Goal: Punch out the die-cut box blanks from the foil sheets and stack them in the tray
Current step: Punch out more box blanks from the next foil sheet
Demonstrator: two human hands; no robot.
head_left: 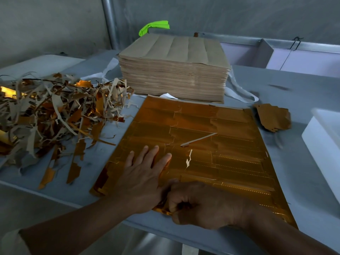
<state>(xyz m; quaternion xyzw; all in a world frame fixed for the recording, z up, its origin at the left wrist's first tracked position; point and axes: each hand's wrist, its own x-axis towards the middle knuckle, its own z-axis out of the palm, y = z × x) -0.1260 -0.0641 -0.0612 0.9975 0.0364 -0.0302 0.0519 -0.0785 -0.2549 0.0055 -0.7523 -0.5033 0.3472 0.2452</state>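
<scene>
Scrap sits furthest left: a tangled heap of gold-foil and grey card trimmings [55,115] on the grey table [298,92], likely pushed there to keep waste away from the work.

Next, the left hand [141,173] lies flat with straight, spread fingers on the gold foil die-cut sheet [211,140]. It grasps nothing and seems to pin the sheet against a pull. The sheet lies face up in the middle of the table, nearest the person.

Just right of the left hand, at the sheet's near edge, the right hand [200,205] is curled and pinches a crumpled bit of foil. Judging by the grip, a blank or border strip is being torn loose. The knuckles hide which it is.

Behind the sheet stands a tall stack of brown-backed sheets [174,70], probably the supply waiting face down.

Further right lies a small pile of gold punched blanks [272,117], blurred, so its count is unclear. It is on the table, not in the white tray [323,137] beside it. The frame edge cuts off the tray, and its inside cannot be seen.
</scene>
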